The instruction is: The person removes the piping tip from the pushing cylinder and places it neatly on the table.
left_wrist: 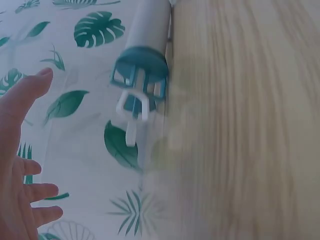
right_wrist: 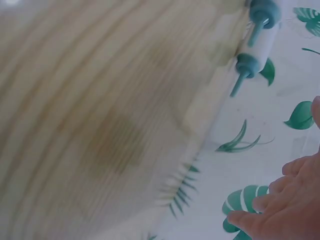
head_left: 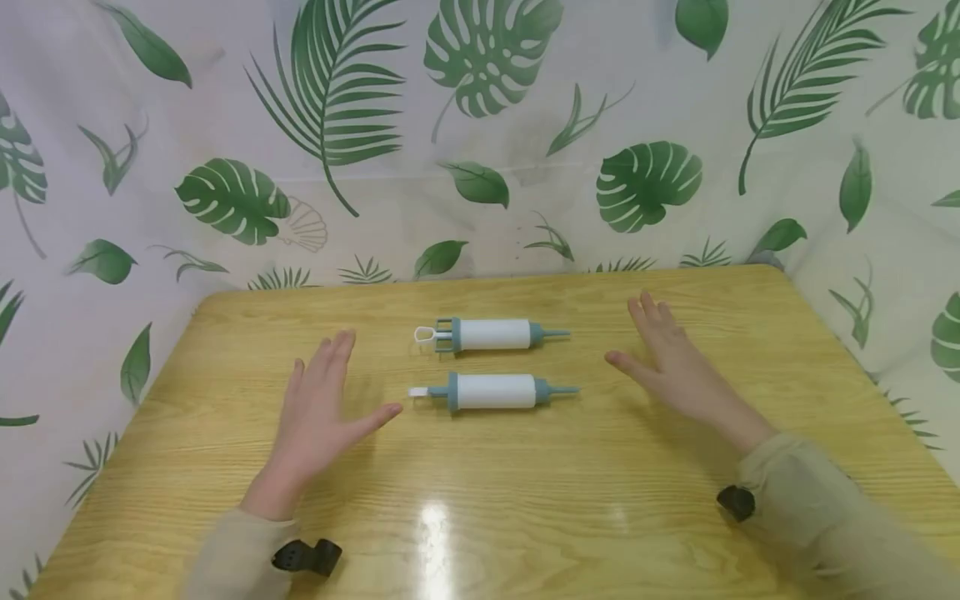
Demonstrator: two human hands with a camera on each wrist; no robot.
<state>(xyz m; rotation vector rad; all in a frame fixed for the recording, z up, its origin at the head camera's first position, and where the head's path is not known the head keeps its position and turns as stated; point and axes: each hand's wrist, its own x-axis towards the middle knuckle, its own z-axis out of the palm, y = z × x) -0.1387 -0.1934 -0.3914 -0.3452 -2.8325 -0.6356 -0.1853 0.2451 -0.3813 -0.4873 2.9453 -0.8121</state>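
Observation:
Two large syringe-like tubes lie side by side across the table, each with a white barrel and teal ends. The far tube [head_left: 495,334] has a white loop handle on its left end; the near tube [head_left: 497,391] has a flat white tab there. Both thin teal nozzles point right. My left hand [head_left: 318,417] hovers left of the tubes, fingers spread, its thumb close to the near tube's tab. To their right is my right hand [head_left: 678,371], also spread and holding nothing. The right wrist view shows both teal nozzles, one nozzle [right_wrist: 244,72] lower.
The wooden table [head_left: 525,517] has its far edge against a white wall covering [head_left: 390,208] printed with green leaves. Black wrist devices sit on the left sleeve [head_left: 240,554] and the right sleeve [head_left: 817,508].

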